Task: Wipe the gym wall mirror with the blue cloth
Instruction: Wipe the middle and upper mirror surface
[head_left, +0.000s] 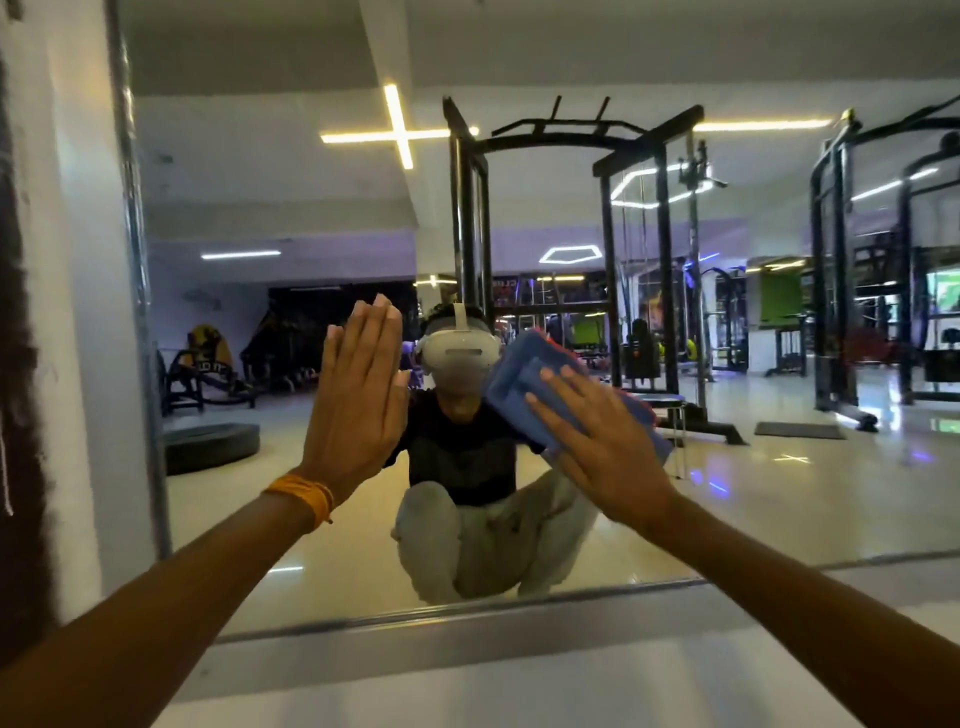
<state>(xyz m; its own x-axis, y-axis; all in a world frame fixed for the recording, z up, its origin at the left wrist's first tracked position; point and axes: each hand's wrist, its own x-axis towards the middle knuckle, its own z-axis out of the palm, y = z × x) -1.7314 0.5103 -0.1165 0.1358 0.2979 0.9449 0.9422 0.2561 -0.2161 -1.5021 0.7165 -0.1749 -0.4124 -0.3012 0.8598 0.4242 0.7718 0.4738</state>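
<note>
Wiping looks mid-pass on the low section of the mirror (779, 493), with the person crouched close to it.

Far left is the white wall (78, 312), then the mirror's metal frame (142, 312). The left hand (358, 395) looks flat on the glass, fingers (374, 332) straight and together, holding nothing. Orange threads (304, 496) are tied at that wrist.

Centre is the person's reflection, with a white headset (457, 353). Just right of it the blue cloth (524, 374), folded into a pad, lies flat against the glass. The right hand (608, 452) lies on top of it, fingers straight and slightly spread, pressing rather than gripping. The cloth's upper-left part sticks out past the fingertips. Far right are reflected gym racks (831, 286).

Risks, my read:
- The cloth is pinned by palm pressure only. If pressure eases mid-stroke, it slides down or drops to the floor.
- Nothing pinches the layers, so the pad may unfold or bunch on a fast sweep.
- The bare left palm on the glass leaves prints, so that patch needs a pass once the hand lifts.
- Weight goes through the left hand from a crouch. If that hand slips, balance goes.
- The strip along the bottom frame and the left corner are easy to miss.
</note>
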